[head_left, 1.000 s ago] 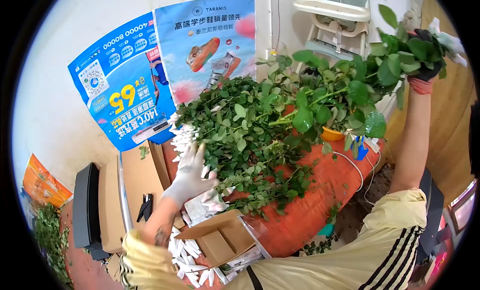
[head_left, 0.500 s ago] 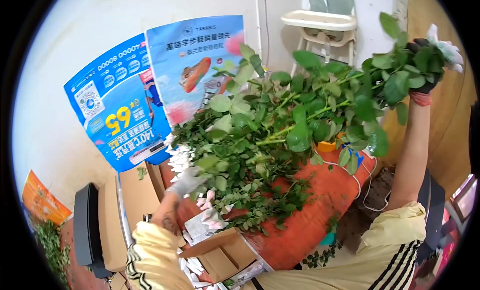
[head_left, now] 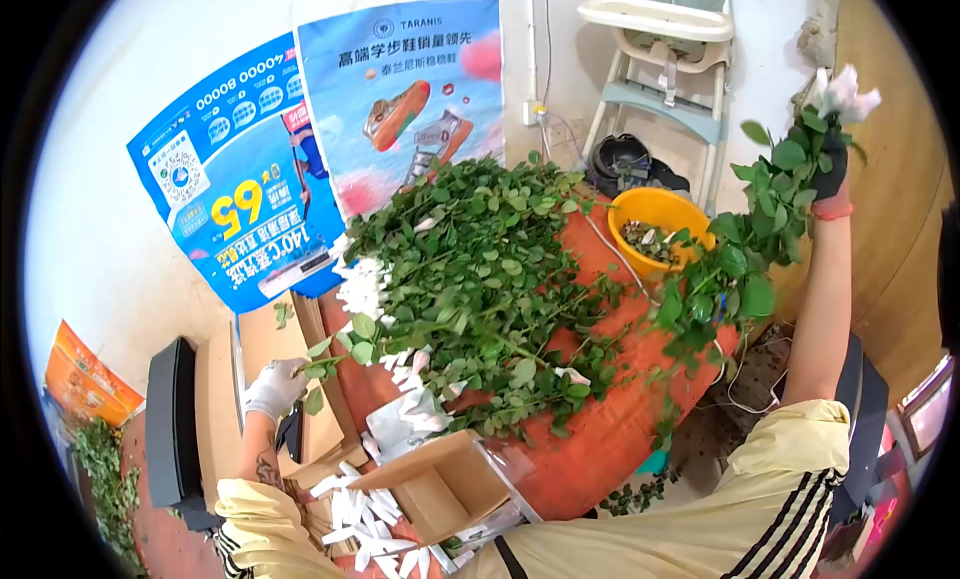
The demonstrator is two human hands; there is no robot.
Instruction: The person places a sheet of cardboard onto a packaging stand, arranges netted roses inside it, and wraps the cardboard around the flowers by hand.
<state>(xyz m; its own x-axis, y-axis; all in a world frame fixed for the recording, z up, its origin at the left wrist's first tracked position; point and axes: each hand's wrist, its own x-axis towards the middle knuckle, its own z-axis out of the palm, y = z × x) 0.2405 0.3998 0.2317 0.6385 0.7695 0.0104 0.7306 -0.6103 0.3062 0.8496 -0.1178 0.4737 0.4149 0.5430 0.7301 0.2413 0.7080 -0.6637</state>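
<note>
My left hand (head_left: 275, 387), in a white glove, is closed on the leafy end of a rose stem (head_left: 345, 355) that runs right across the pile. At the upper right, my right hand (head_left: 828, 171), in a dark glove, grips a bunch of leafy rose stems (head_left: 765, 214). Pale wrapped blooms (head_left: 845, 95) stick out above that fist, and the leaves hang down to the left. Between my hands lies a large heap of leafy stems (head_left: 480, 259) on a red-covered table (head_left: 540, 484). White-wrapped flower heads (head_left: 364, 285) line the heap's left side.
An open cardboard box (head_left: 440, 494) stands at the near edge beside loose white sleeves (head_left: 375, 524). A yellow bowl (head_left: 660, 204) with scraps sits at the back right, before a high chair (head_left: 655, 99). More cardboard (head_left: 215, 419) is at left. A white cord (head_left: 620, 254) crosses the table.
My left hand has moved left, away from the heap, with a stem in it. My right hand's bunch has swung from across the heap to hang at the right, uncovering the yellow bowl.
</note>
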